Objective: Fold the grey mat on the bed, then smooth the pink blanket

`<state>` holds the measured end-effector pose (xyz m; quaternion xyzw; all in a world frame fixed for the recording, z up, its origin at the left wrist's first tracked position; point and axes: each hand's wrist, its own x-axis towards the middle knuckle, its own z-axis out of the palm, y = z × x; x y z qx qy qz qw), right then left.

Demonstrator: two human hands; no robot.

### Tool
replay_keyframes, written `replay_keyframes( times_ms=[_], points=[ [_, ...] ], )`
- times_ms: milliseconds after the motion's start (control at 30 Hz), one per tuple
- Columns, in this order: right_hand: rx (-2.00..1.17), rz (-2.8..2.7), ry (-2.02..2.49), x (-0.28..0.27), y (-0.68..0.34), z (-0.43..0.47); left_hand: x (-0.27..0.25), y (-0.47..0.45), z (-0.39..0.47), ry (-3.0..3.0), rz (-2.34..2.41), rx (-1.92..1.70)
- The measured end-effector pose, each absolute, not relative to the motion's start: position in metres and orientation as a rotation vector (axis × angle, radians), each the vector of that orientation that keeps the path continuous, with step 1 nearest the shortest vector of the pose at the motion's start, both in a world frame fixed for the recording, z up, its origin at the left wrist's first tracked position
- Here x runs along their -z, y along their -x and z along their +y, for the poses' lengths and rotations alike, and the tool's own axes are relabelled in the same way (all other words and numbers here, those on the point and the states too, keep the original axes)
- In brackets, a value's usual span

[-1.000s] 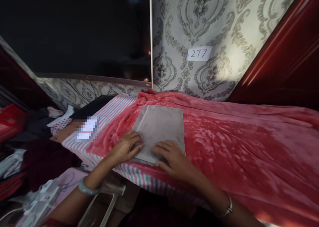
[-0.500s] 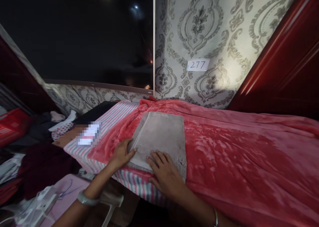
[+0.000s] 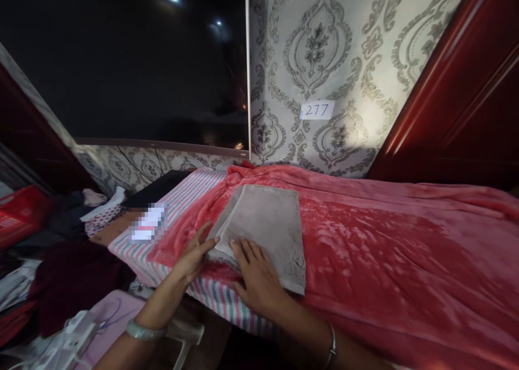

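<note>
A folded grey cloth [image 3: 270,213], towel-like with a patterned patch at its lower right corner, lies on a red plush blanket [image 3: 365,251]. My left hand [image 3: 197,253] is at the cloth's lower left edge, fingers apart, the thumb reaching over its folded border. Flat on the near part of the cloth rests my right hand [image 3: 257,275], its fingers stretched out and pointing away from me. Neither hand grips the cloth. Beneath the blanket shows a striped pink, white and grey sheet [image 3: 227,299], hanging over the near edge.
A large dark television [image 3: 121,61] fills the upper left. A paper marked 277 [image 3: 317,110] sticks to the patterned wall. Piled clothes [image 3: 77,278] and a white power strip [image 3: 77,332] lie at left. A dark red wooden panel [image 3: 458,116] leans in at right.
My right hand has slid slightly left over the cloth. My left hand stays by the left edge, its fingers a little more spread. The camera view has shifted slightly.
</note>
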<state>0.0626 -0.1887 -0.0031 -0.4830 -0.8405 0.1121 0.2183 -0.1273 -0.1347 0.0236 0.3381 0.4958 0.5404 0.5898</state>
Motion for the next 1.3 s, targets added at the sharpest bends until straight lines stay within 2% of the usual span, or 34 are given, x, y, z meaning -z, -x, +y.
replay_keyframes(
  times_ms=[233,400,600,733,967,1133,1300],
  points=[
    [-0.19,-2.197,1.454,-0.018,-0.056,-0.169,-0.048,0.103,-0.129,-0.734,0.972,-1.395],
    [-0.206,-2.205,1.328,-0.055,-0.087,-0.158,-0.018,0.115,-0.123,-0.72,0.758,-1.461],
    [-0.289,-2.127,1.055,-0.089,-0.128,-0.176,0.019,0.108,-0.119,-0.881,0.857,-1.142],
    [-0.319,-2.039,0.923,-0.11,-0.16,-0.2,0.02,0.091,-0.111,-0.899,0.766,-1.232],
    [-0.373,-1.9,0.981,-0.158,-0.215,-0.239,0.011,0.085,-0.11,-0.935,0.768,-1.25],
    [-0.428,-1.67,1.112,-0.175,-0.248,-0.256,-0.01,0.084,-0.108,-1.102,0.89,-1.403],
    [-0.627,-1.357,1.143,-0.184,-0.293,-0.246,-0.082,0.077,-0.102,-1.316,0.914,-1.547]
  ],
)
